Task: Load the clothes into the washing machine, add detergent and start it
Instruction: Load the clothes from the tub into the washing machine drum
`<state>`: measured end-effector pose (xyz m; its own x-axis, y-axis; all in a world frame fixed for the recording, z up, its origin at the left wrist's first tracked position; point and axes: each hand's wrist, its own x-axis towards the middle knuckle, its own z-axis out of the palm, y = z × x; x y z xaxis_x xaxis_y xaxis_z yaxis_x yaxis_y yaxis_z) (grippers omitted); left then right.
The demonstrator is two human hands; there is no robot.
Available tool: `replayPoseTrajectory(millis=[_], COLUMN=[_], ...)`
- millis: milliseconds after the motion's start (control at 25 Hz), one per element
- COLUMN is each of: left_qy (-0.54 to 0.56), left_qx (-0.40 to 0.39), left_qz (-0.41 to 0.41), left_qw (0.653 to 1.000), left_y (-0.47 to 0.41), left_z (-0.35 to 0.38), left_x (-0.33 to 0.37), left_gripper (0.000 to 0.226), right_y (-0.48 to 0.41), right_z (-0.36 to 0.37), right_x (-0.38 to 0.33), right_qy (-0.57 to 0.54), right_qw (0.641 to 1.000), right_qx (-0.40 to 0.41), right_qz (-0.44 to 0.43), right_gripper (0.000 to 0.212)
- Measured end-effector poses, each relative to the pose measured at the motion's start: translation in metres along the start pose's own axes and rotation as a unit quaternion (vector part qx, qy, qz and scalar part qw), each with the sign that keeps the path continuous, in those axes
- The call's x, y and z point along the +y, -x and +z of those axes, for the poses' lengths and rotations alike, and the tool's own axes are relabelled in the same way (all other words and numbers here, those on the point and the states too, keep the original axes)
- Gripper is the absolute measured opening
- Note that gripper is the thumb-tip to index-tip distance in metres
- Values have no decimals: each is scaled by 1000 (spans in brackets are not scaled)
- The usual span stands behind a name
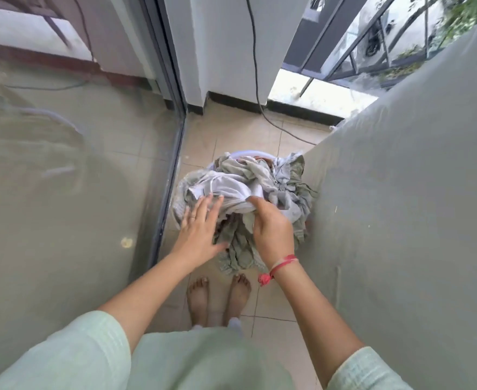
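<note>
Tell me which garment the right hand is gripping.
The pale grey garment on top, bunched in the right hand; the olive-green garments hang loose below it.

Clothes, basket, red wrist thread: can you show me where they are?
clothes (233,190): head view, on the pale garment atop the pile.
basket (241,155): head view, on its lilac far rim.
red thread (283,262): head view, on the band around the right wrist.

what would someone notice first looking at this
First the crumpled heap of clothes piled over a pale basket on the tiled floor at the centre. The left hand lies flat on the heap, while the right hand, a red thread tied at its wrist, grips a pale grey garment. A glass door fills the left side and a grey cover the right.
</note>
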<state>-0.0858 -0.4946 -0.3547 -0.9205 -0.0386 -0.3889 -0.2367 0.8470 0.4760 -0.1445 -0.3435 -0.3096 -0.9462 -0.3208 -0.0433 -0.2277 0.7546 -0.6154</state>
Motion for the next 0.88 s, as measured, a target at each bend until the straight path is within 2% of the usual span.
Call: replayPoseTrajectory(millis=[120,240,320,360,400,440,520,600,680,800,880], left_qy=[40,81,154,193,219,230,234,218,206,196,174], left_qx=[26,62,79,102,132,166,216,222,208,209,200], left_qz=[-19,20,72,64,38,16,22,55,70,75,87], left_qw=[999,995,982,974,966,959,948,949,953,955,960], left_y=[-14,-25,-30,-30,-27,-22,-4,19,42,62,63], left_z=[-12,-25,-36,-43,-50,-56,-70,-83,-99,-114,-115], left_x=[17,32,45,50,51,49,39,28,17,1,-7], left_gripper=[106,83,76,72,67,61,57,58,56,55,56], right_y=[14,14,6,1,-2,-4,-13,-37,-61,-76,-71], right_z=[-41,-80,-107,-121,-136,-150,-167,-150,-95,-3,41], right_x=[-27,-40,-44,-43,-41,-35,-13,2,10,12,11], right_qy=[0,-50,-79,-94,-100,-86,57,205,246,216,156], right_qw=[996,987,986,990,994,992,959,911,902,900,906], right_qx=[69,143,142,106,37,-57,-226,-284,-316,-377,-393], right_qz=[-56,-46,-25,2,33,67,161,219,162,35,12], right_gripper=[36,38,36,35,39,51,90,126,143,132,101])
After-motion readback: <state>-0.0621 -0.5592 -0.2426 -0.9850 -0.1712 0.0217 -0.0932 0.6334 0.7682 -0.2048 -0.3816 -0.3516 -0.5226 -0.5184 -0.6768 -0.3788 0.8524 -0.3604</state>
